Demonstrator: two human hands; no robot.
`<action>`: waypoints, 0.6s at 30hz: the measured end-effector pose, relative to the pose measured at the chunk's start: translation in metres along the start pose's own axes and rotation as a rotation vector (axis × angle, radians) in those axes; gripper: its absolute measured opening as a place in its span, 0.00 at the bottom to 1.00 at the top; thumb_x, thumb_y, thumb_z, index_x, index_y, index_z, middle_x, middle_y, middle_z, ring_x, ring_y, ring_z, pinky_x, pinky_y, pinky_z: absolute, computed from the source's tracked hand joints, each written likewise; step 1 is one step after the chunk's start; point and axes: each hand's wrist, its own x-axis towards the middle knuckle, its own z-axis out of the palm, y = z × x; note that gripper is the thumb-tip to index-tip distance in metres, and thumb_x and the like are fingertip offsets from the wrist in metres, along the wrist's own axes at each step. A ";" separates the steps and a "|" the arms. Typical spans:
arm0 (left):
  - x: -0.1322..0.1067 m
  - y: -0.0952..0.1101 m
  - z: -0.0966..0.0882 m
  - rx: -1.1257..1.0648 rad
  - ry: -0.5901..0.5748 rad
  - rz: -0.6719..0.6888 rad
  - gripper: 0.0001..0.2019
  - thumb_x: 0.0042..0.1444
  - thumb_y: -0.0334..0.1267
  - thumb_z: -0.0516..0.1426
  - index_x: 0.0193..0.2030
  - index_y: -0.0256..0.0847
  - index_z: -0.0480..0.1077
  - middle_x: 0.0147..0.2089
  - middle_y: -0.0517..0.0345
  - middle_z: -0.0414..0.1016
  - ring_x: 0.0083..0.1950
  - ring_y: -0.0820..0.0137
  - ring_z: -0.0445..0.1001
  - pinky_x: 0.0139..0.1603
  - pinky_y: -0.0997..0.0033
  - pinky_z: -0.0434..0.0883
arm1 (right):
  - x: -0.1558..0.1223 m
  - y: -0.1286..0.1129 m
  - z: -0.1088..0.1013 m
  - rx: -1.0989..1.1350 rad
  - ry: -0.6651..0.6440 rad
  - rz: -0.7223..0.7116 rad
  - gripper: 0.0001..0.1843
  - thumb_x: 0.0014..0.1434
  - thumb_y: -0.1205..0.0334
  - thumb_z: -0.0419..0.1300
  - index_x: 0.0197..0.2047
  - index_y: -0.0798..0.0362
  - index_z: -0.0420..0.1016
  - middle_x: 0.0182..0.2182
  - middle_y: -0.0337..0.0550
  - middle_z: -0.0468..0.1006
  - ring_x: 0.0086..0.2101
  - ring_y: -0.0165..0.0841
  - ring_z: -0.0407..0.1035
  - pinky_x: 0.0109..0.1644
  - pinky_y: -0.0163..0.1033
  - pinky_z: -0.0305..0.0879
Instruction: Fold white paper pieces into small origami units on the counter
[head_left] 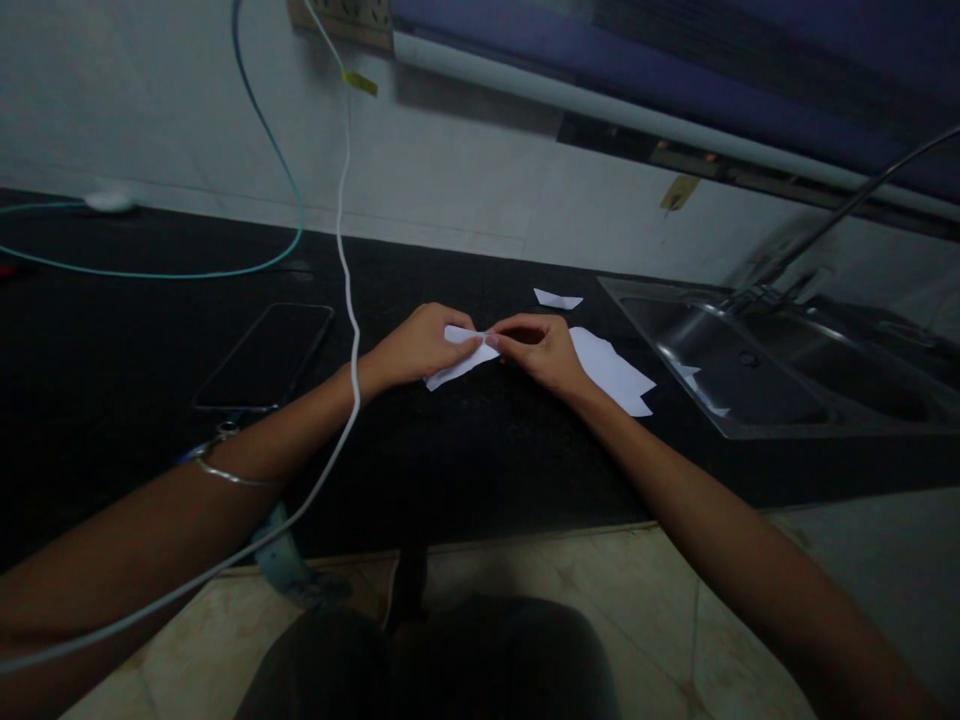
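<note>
A small piece of white folded paper [454, 372] is held above the dark countertop by both hands. My left hand [427, 343] grips its left part, thumb on top. My right hand [544, 350] pinches its right end between thumb and fingers, close to the left thumb. Beside and partly behind my right hand lie loose white paper sheets [609, 370] with uneven edges. Further back rests a little folded paper boat [558, 299]. The fingers under the paper are hidden.
A black phone [264, 357] lies left on the countertop [457, 470]. The steel sink [739, 375] with its faucet [757, 295] is at the right. A white cable [341, 220] hangs across my left forearm. A teal cable [187, 274] loops at the back left.
</note>
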 end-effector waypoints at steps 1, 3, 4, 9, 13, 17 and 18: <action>0.000 -0.001 0.001 0.005 0.008 0.007 0.13 0.58 0.43 0.56 0.36 0.36 0.78 0.31 0.54 0.77 0.31 0.69 0.72 0.30 0.72 0.63 | 0.000 0.000 0.000 0.031 0.001 0.019 0.13 0.53 0.52 0.67 0.36 0.51 0.82 0.34 0.43 0.81 0.31 0.32 0.71 0.36 0.40 0.69; 0.001 -0.003 0.002 -0.008 0.008 0.017 0.13 0.58 0.42 0.56 0.37 0.36 0.78 0.31 0.54 0.78 0.31 0.69 0.72 0.30 0.73 0.63 | 0.001 0.001 0.000 0.150 -0.009 0.086 0.13 0.54 0.50 0.66 0.36 0.51 0.82 0.34 0.43 0.80 0.32 0.32 0.71 0.36 0.39 0.70; 0.001 -0.003 0.002 -0.021 0.001 0.018 0.12 0.57 0.41 0.56 0.37 0.36 0.78 0.32 0.54 0.78 0.31 0.69 0.72 0.30 0.73 0.63 | 0.002 0.002 0.000 0.225 -0.018 0.130 0.14 0.54 0.49 0.66 0.35 0.51 0.82 0.34 0.43 0.79 0.32 0.32 0.71 0.35 0.39 0.70; 0.000 -0.002 0.001 -0.039 -0.048 0.046 0.11 0.56 0.40 0.57 0.36 0.35 0.78 0.32 0.55 0.78 0.31 0.69 0.72 0.31 0.73 0.64 | 0.004 0.007 -0.002 0.430 -0.079 0.305 0.13 0.50 0.51 0.69 0.29 0.51 0.78 0.31 0.40 0.76 0.31 0.30 0.69 0.35 0.37 0.71; -0.001 -0.001 0.001 -0.027 -0.082 0.077 0.11 0.55 0.40 0.57 0.34 0.36 0.77 0.30 0.56 0.77 0.31 0.70 0.71 0.30 0.74 0.64 | 0.003 0.007 -0.005 0.419 -0.146 0.332 0.12 0.45 0.55 0.72 0.31 0.52 0.80 0.29 0.39 0.77 0.31 0.29 0.70 0.37 0.37 0.69; 0.000 -0.001 0.000 -0.017 -0.090 0.069 0.10 0.55 0.39 0.57 0.33 0.36 0.77 0.28 0.56 0.77 0.29 0.71 0.71 0.28 0.74 0.63 | 0.002 0.006 -0.006 0.384 -0.179 0.330 0.11 0.46 0.55 0.72 0.32 0.51 0.81 0.29 0.38 0.78 0.30 0.29 0.70 0.37 0.37 0.69; 0.000 -0.001 0.000 -0.015 -0.089 0.063 0.10 0.54 0.39 0.57 0.33 0.36 0.77 0.28 0.56 0.77 0.28 0.71 0.71 0.28 0.74 0.63 | 0.003 0.006 -0.006 0.375 -0.180 0.329 0.12 0.46 0.55 0.72 0.32 0.51 0.81 0.29 0.39 0.78 0.30 0.29 0.70 0.36 0.37 0.69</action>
